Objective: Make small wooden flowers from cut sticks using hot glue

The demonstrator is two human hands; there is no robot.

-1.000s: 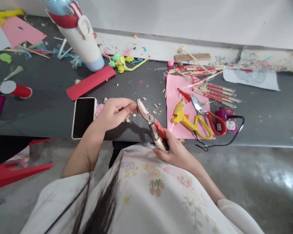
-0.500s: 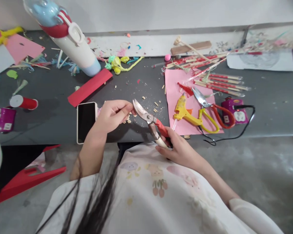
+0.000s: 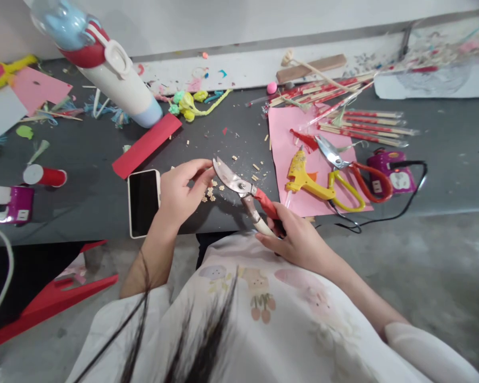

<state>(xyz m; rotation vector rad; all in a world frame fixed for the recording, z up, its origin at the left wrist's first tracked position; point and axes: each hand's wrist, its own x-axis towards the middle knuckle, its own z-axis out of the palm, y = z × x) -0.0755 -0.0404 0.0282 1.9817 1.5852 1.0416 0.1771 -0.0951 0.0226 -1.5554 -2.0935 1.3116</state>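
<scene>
My right hand (image 3: 297,236) is closed round the handles of a pair of pruning shears (image 3: 239,186), one handle red and the other whitish. Their metal jaws point up and left, close to my left fingertips. My left hand (image 3: 186,189) is closed in a pinch at the tip of the blades; whatever is between its thumb and finger is too small to make out. Small pale cut pieces (image 3: 210,192) lie on the grey table just under the left fingers, with more scattered bits (image 3: 255,167) to the right of the blades. A white-edged phone (image 3: 143,202) lies beside my left wrist.
At right, a yellow glue gun (image 3: 307,178) and scissors (image 3: 335,157) lie on pink paper (image 3: 279,127), with wrapped sticks (image 3: 367,127) behind. Left are a bottle (image 3: 123,90), a red strip (image 3: 147,146) and a thread spool (image 3: 46,175). A black cord (image 3: 407,205) crosses the table's front edge.
My left thumb and finger have drawn slightly left and apart from how they were at the blade tip, showing more of the cut pieces. The view has shifted a little; the shears stay in my right hand.
</scene>
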